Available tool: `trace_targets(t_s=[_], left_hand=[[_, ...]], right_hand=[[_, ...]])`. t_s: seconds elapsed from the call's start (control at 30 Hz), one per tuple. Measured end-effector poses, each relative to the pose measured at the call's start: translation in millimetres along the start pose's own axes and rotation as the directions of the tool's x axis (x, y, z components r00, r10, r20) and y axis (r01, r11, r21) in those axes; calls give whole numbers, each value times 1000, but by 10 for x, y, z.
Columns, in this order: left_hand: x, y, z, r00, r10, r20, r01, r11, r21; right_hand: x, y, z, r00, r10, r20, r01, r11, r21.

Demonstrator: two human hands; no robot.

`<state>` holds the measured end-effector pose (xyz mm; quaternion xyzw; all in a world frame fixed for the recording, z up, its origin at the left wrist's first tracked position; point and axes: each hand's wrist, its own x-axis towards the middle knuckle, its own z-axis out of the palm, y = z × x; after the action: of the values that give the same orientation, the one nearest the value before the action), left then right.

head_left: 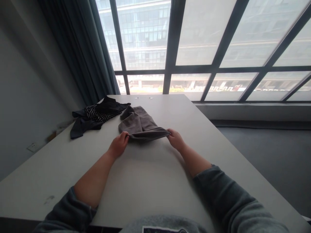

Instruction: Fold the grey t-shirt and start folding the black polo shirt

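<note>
A grey-brown piece of clothing (143, 122) lies partly on the white table, its near edge lifted and drawn out between my two hands. Its exact kind is hard to make out. My left hand (119, 144) pinches the near left corner, fingers closed. At the near right corner my right hand (176, 139) grips the same edge, also closed. The far part of the cloth rests on the tabletop with folds in it. Just left of it is a heap of dark clothes (102, 113), one of them black with thin white lines. Neither hand touches that heap.
The white table (155, 187) reaches toward a large framed window (194, 38). Two small round fittings (150, 98) sit near its far edge. A dark blue curtain (82, 48) hangs at the left, beside a wall with a socket (32, 147). Grey floor (267, 155) shows at the right.
</note>
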<state>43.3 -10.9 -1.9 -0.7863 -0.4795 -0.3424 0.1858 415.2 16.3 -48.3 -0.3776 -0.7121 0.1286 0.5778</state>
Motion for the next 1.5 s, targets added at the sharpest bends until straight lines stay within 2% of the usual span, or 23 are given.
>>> trace_targets(t_s=[0.1, 0.2, 0.27, 0.4, 0.5, 0.6, 0.73, 0.83, 0.97, 1.03, 1.1, 1.2, 1.37, 1.5], left_hand=[[-21, 3, -32, 999, 46, -29, -47, 998, -37], [-23, 23, -69, 996, 91, 11, -91, 996, -21], [-17, 34, -90, 995, 93, 27, -93, 996, 3], [-7, 25, -129, 998, 11, -54, -12, 1000, -5], [-6, 14, -149, 985, -91, -144, 83, 995, -56], [-4, 9, -157, 975, -162, -153, 151, 985, -78], [7, -14, -166, 970, -197, -145, 191, 980, -54], [14, -41, -179, 959, -248, -134, 250, 968, -3], [16, -54, -191, 944, -309, -120, 314, 949, 31], [17, -66, -195, 930, -338, -144, 347, 937, 37], [21, -91, -202, 914, -365, -175, 378, 925, 40], [33, -138, -222, 895, -393, -208, 410, 911, 40], [63, -142, -270, 870, -427, -247, 446, 894, 28], [62, -95, -306, 849, -465, -250, 485, 874, 22]], right_hand=[[35, 52, -130, 991, 114, -72, -94, 965, 244], [46, 71, -225, 984, 177, -16, -148, 862, 484], [42, 61, -292, 980, 195, 31, -181, 824, 537], [20, 22, -466, 969, 235, 72, -234, 791, 565], [0, -13, -616, 956, 254, 144, -292, 809, 510], [-16, -39, -753, 951, 232, 206, -299, 864, 405], [-22, 30, -892, 948, 181, 260, -257, 920, 297], [-10, 180, -948, 970, 145, 193, -190, 952, 240], [27, 383, -964, 990, 133, -44, -130, 989, 69], [47, 450, -961, 973, 165, -161, -172, 984, -34], [61, 497, -956, 942, 237, -237, -255, 966, -48], [74, 552, -946, 894, 368, -255, -360, 930, 80], [105, 588, -909, 844, 456, -283, -396, 885, 246], [139, 558, -842, 791, 567, -230, -382, 751, 538]])
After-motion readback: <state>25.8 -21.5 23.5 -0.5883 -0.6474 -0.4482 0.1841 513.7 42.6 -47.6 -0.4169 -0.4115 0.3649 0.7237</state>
